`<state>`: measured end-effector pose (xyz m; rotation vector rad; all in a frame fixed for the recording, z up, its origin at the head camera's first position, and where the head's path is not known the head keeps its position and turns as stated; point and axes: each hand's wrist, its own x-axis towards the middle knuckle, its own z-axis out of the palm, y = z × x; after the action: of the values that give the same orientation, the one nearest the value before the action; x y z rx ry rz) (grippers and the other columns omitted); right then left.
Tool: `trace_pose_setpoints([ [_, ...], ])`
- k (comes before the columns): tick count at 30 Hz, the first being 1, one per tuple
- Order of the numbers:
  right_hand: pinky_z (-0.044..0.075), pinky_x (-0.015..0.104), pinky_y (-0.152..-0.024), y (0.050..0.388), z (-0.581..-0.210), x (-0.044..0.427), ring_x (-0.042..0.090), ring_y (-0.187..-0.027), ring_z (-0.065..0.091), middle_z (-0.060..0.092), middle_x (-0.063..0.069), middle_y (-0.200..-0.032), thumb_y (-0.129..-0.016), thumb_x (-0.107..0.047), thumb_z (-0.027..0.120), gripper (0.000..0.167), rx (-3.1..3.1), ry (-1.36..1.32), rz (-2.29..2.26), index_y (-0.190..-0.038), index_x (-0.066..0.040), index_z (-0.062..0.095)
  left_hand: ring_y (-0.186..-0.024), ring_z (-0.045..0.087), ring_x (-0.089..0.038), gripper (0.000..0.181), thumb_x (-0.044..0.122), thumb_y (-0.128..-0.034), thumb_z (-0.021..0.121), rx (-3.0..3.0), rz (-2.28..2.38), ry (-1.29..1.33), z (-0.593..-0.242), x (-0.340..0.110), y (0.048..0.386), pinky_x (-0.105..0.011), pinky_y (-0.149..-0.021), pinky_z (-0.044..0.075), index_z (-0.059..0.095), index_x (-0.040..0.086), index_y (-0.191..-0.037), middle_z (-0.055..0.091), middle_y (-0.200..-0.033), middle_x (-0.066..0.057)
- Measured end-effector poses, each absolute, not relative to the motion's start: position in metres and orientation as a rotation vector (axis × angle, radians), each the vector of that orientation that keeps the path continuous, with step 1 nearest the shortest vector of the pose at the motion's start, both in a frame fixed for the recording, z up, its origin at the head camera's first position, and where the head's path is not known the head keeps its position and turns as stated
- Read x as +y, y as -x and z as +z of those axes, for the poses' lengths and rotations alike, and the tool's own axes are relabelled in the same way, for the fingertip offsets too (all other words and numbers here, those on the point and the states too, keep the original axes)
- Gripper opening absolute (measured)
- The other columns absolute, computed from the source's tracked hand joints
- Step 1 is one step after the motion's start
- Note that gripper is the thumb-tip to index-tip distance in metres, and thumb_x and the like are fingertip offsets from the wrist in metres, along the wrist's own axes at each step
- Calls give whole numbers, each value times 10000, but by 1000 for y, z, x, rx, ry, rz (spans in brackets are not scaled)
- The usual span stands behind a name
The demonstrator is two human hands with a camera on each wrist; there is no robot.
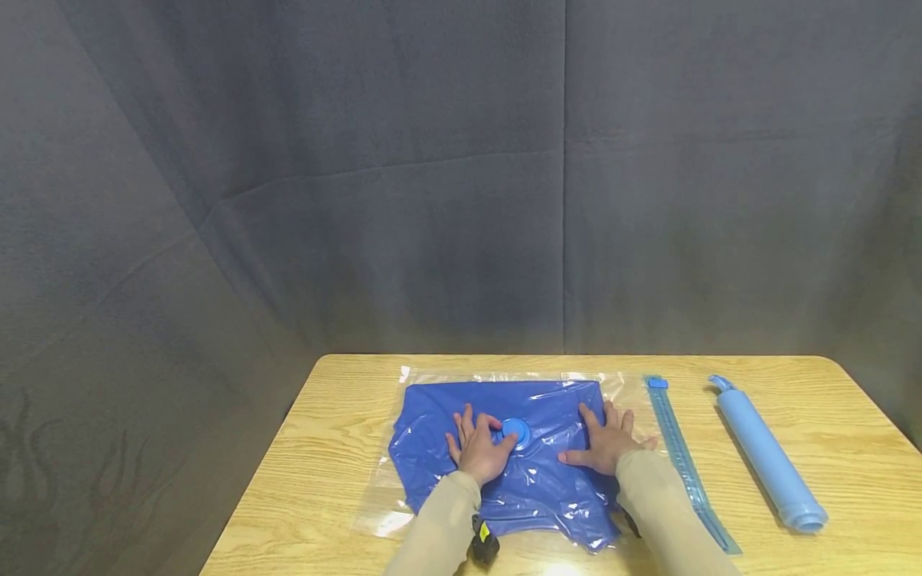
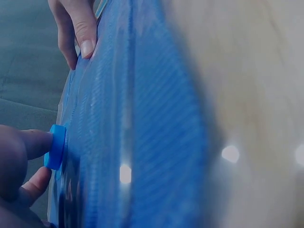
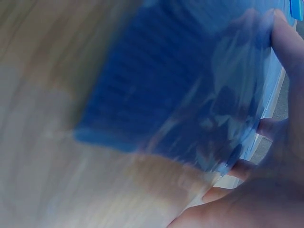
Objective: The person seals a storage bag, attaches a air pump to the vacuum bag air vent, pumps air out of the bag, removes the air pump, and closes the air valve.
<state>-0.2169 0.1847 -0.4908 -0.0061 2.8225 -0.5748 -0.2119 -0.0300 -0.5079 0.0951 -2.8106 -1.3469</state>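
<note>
A clear plastic vacuum storage bag (image 1: 392,480) lies flat on the table with folded blue fabric (image 1: 504,392) inside. Near its middle sits a round blue valve cap (image 1: 515,433). My left hand (image 1: 484,458) has thumb and index finger at the sides of the cap, pinching it; the left wrist view shows the cap (image 2: 55,147) between those fingertips. With fingers spread, my right hand (image 1: 607,442) rests on the bag over the fabric's right edge. In the right wrist view, its thumb (image 3: 287,42) touches the plastic.
A light-blue hand pump (image 1: 771,456) lies to the right of the bag. Along the bag's right end runs a blue zip strip (image 1: 684,456) with a slider (image 1: 658,383) near the far corner. Behind the wooden table (image 1: 310,448) hangs a grey curtain (image 1: 432,200).
</note>
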Motion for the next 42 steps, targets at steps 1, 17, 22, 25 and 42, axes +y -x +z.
trace_pose_setpoints([
  [1,90,870,-936,217,-491,185,628,-1381,15,95,339,-1533,-670,-722,696,1135,2823,8,-577,-1507,-92,257,-1476,12,-460,219,283,-871,668,-2810,-1345,-93,-508,-30,212,-644,-1144,-51,519,135,-933,165,-1576,-246],
  [17,73,871,-939,217,-490,184,630,-1381,2,73,339,-1540,-672,-717,700,1137,2812,1,-595,-1506,-85,259,-1475,-11,-464,209,151,-971,488,-2822,-1316,-53,-507,-29,211,-649,-1138,-75,638,201,-1107,143,-1581,-240],
  [22,72,873,-936,217,-492,185,631,-1380,-2,71,340,-1538,-670,-722,698,1143,2814,5,-594,-1508,-87,252,-1474,-3,-468,219,146,-977,481,-2824,-1294,-51,-507,-29,211,-655,-1135,-64,647,211,-1105,151,-1580,-241],
  [25,70,876,-931,218,-493,185,633,-1379,0,73,341,-1537,-670,-723,697,1141,2819,8,-596,-1508,-87,255,-1472,0,-471,214,148,-975,484,-2814,-1306,-55,-507,-29,211,-655,-1133,-66,640,210,-1108,155,-1577,-246],
  [42,81,878,-922,216,-493,185,636,-1376,9,95,344,-1530,-670,-718,699,1138,2838,19,-601,-1504,-80,261,-1473,29,-467,217,291,-888,650,-2797,-1301,-61,-510,-29,211,-647,-1145,-51,539,130,-982,176,-1568,-260],
])
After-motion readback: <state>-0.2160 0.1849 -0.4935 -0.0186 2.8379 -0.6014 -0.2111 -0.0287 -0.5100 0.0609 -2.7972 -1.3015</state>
